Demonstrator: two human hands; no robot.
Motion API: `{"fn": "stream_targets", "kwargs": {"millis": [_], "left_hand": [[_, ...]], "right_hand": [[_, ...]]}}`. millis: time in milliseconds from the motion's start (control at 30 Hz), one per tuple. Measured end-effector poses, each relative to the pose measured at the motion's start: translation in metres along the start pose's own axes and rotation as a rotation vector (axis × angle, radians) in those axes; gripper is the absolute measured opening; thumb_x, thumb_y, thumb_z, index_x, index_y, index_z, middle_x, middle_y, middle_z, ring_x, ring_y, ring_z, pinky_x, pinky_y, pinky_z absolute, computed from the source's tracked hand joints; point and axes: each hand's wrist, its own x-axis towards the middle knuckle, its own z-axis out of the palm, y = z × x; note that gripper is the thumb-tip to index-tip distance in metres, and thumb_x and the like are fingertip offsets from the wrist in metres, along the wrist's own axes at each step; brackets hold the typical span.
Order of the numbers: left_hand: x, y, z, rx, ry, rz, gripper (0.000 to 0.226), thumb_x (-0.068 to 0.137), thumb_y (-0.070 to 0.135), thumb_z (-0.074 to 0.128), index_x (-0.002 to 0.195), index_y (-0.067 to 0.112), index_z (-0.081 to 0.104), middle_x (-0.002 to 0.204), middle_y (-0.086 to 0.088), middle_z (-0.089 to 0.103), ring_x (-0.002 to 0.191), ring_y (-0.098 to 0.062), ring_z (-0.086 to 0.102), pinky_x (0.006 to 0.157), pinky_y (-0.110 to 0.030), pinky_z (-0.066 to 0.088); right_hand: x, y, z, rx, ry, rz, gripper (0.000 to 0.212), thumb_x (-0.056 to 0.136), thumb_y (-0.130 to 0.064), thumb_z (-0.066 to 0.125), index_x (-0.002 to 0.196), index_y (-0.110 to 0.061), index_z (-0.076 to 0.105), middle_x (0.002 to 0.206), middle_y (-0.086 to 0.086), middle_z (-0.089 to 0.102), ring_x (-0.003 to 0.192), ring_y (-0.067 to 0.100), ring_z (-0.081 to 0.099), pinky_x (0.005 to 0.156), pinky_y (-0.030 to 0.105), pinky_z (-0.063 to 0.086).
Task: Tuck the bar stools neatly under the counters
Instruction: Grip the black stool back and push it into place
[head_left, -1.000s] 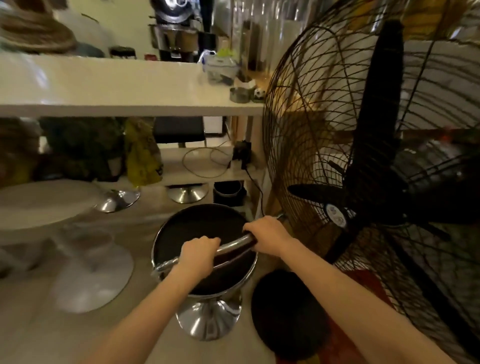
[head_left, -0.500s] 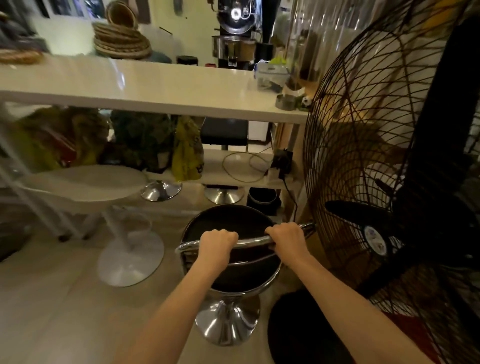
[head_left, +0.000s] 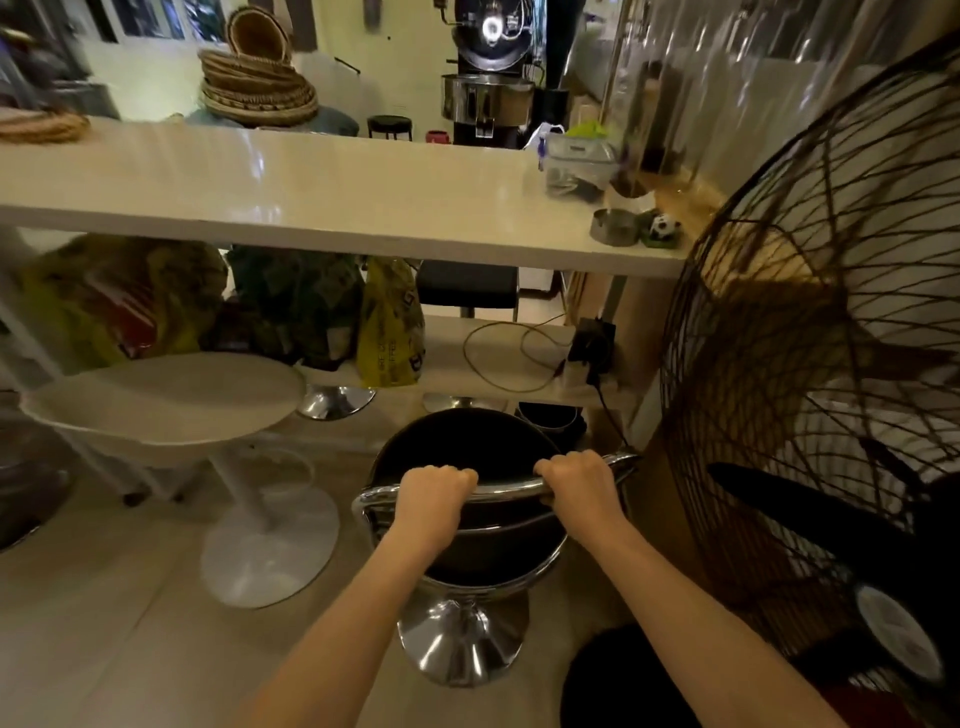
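A black bar stool (head_left: 467, 447) with a chrome backrest rail and chrome base stands on the floor just short of the white counter (head_left: 332, 197). My left hand (head_left: 434, 493) grips the chrome rail on its left part. On the rail's right end, my right hand (head_left: 579, 480) is closed the same way. A white round stool (head_left: 171, 400) stands to the left, its seat partly under the counter's edge. Two more chrome stool bases (head_left: 335, 402) show beyond the lower shelf.
A large black floor fan (head_left: 810, 374) fills the right side, close to the stool and my right arm. Its dark round base (head_left: 618, 680) lies by my feet. Bags and a cable sit on the lower shelf (head_left: 488, 364). Baskets, containers and a metal dish rest on the counter.
The black stool has moved forward toward the counter with both hands on its rail. The view has shifted left and up, showing more of the counter and less of the fan.
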Motion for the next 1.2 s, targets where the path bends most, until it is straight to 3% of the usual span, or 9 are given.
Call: {"fn": "stream_targets", "kwargs": {"millis": [167,400,467,567,767,867,1000,1200], "left_hand": [[0.042,-0.026,0.001,0.014,-0.005,0.010,0.022,0.085,0.007,0.055,0.105,0.017,0.055,0.096,-0.003,0.068,0.090,-0.025,0.064,0.062,-0.031,0.035],[0.094,-0.068,0.003,0.010,-0.002,0.043,0.022,0.085,0.008,0.055,0.105,0.017,0.056,0.095,-0.002,0.067,0.090,-0.024,0.064,0.062,-0.031,0.039],[0.105,-0.074,0.004,0.007,-0.001,0.056,0.021,0.085,0.007,0.054,0.104,0.017,0.055,0.093,-0.002,0.067,0.088,-0.024,0.064,0.061,-0.031,0.035],[0.120,-0.080,0.003,0.004,0.009,0.060,0.020,0.084,0.004,0.052,0.100,0.016,0.056,0.091,-0.003,0.067,0.086,-0.024,0.064,0.059,-0.030,0.032],[0.145,-0.093,0.005,0.002,0.015,0.077,0.020,0.084,0.003,0.054,0.099,0.017,0.055,0.088,-0.001,0.067,0.083,-0.024,0.064,0.059,-0.030,0.034],[0.153,-0.102,0.008,0.019,0.024,0.092,0.022,0.084,0.008,0.058,0.104,0.018,0.056,0.090,-0.001,0.068,0.084,-0.024,0.065,0.059,-0.030,0.035],[0.157,-0.113,0.008,0.036,0.034,0.129,0.023,0.086,0.010,0.057,0.108,0.018,0.055,0.092,-0.002,0.068,0.086,-0.024,0.065,0.059,-0.030,0.035],[0.151,-0.130,0.004,0.047,0.063,0.203,0.030,0.089,0.007,0.049,0.117,0.019,0.054,0.094,-0.002,0.068,0.088,-0.024,0.064,0.059,-0.029,0.033]], "right_hand": [[0.048,0.005,0.012,-0.047,-0.048,0.027,0.035,0.034,-0.010,0.088,0.051,-0.023,0.061,0.042,-0.006,0.052,0.040,0.014,0.052,0.046,0.023,0.038],[0.107,0.001,0.024,-0.038,-0.048,0.064,0.035,0.033,-0.004,0.085,0.053,-0.020,0.060,0.041,-0.004,0.052,0.040,0.016,0.052,0.048,0.023,0.039],[0.120,0.002,0.025,-0.047,-0.066,0.077,0.030,0.044,-0.005,0.083,0.060,-0.020,0.063,0.048,-0.004,0.057,0.048,0.017,0.056,0.053,0.025,0.041],[0.136,0.007,0.030,-0.049,-0.111,0.062,0.018,0.077,-0.006,0.062,0.090,-0.018,0.065,0.078,0.001,0.067,0.077,0.022,0.061,0.074,0.032,0.040],[0.158,0.010,0.031,-0.020,-0.128,0.089,0.018,0.082,-0.009,0.058,0.095,-0.019,0.064,0.083,0.001,0.067,0.082,0.021,0.060,0.079,0.032,0.040],[0.164,0.005,0.032,-0.021,-0.084,0.131,0.016,0.072,-0.005,0.068,0.083,-0.017,0.067,0.069,0.002,0.066,0.069,0.023,0.061,0.068,0.033,0.042],[0.167,-0.005,0.032,-0.027,-0.040,0.148,0.032,0.039,0.000,0.085,0.056,-0.017,0.064,0.043,-0.002,0.054,0.042,0.019,0.053,0.049,0.026,0.041],[0.164,-0.024,0.033,0.010,-0.067,0.185,0.039,0.031,0.003,0.084,0.054,-0.016,0.059,0.041,-0.002,0.050,0.039,0.019,0.050,0.049,0.025,0.034]]}}
